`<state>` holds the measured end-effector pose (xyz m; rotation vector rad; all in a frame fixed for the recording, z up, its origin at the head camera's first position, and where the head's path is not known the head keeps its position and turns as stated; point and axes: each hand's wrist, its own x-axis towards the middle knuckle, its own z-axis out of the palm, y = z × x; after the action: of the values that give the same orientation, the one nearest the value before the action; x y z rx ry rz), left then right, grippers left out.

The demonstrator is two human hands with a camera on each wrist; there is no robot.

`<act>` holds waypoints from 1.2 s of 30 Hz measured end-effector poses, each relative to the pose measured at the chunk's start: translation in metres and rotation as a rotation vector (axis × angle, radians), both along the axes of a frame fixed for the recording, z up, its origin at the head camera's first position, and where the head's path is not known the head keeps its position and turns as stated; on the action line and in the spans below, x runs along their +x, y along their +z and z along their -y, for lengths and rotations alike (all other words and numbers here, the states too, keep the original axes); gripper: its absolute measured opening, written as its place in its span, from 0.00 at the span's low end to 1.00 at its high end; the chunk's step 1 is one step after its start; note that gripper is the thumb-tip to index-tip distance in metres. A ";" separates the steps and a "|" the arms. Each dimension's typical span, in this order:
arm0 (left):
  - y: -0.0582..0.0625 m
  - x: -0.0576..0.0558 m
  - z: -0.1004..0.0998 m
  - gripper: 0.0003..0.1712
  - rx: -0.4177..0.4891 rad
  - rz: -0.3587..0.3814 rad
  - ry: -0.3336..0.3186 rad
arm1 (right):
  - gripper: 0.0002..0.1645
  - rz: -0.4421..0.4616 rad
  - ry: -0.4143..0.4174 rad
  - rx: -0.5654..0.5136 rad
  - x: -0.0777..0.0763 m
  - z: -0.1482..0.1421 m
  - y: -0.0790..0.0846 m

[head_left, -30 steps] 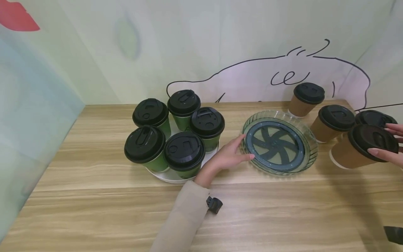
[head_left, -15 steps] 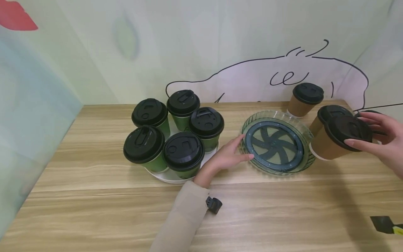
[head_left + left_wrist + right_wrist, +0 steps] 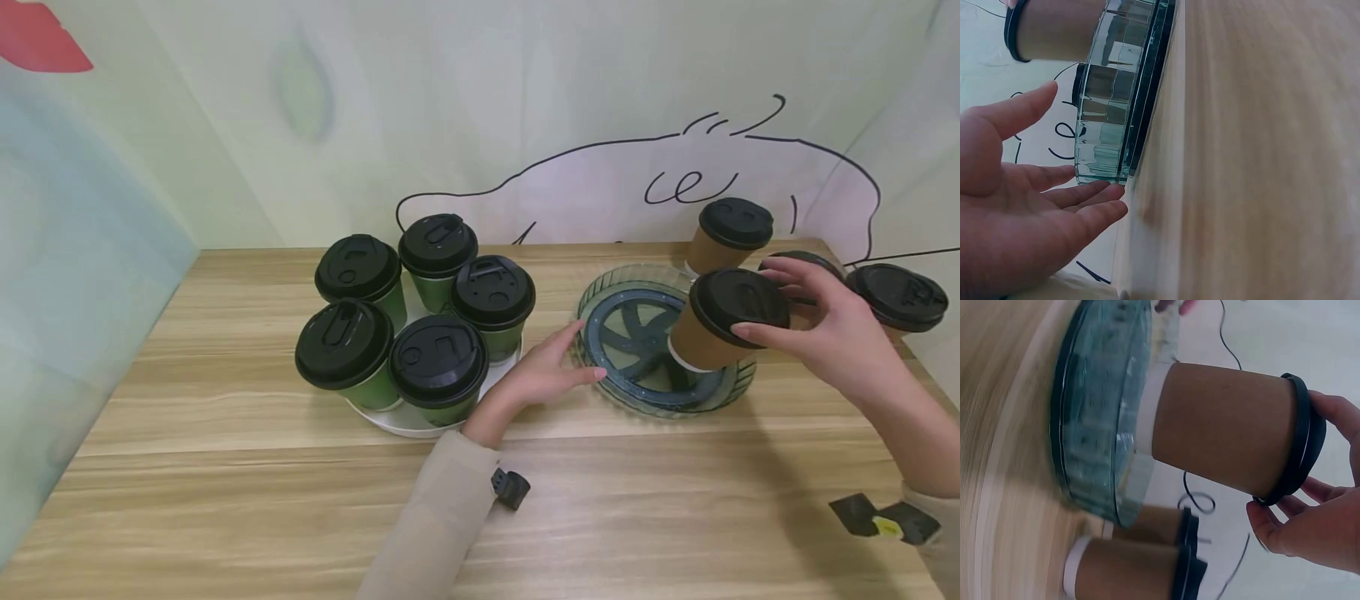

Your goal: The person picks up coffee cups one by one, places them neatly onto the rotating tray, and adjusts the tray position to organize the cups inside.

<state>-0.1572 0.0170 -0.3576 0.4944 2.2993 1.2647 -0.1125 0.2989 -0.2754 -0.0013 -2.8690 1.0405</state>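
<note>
Right hand (image 3: 832, 329) pinches with thumb and fingers the black lid (image 3: 738, 304) of a brown cup (image 3: 693, 340), which hangs left of its fingertips, above the green tray (image 3: 626, 335). Left hand (image 3: 546, 371) stays by the opposite rim, fingers spread. Moments ago, the cup was farther right, at the tray's edge.

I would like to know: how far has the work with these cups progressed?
Looks done: five green cups stand grouped on the white plate. In hand: the right hand holds a brown cup over the clear tray, with the left hand at its edge. Probably left: setting that cup down, then perhaps moving the three other brown cups, which stand outside the tray.
</note>
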 end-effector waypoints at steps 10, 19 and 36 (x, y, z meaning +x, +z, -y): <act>0.000 0.000 0.000 0.43 0.009 -0.023 -0.013 | 0.47 0.002 0.092 -0.070 -0.011 0.030 -0.008; 0.001 0.000 -0.001 0.43 -0.009 -0.033 -0.013 | 0.45 0.015 0.167 -0.132 -0.020 0.050 -0.017; 0.001 -0.001 -0.001 0.44 -0.005 -0.027 -0.009 | 0.44 -0.082 0.267 -0.130 -0.029 0.075 -0.023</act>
<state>-0.1577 0.0179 -0.3563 0.5226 2.3189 1.2549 -0.1410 0.2243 -0.2985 0.4162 -2.7751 1.2379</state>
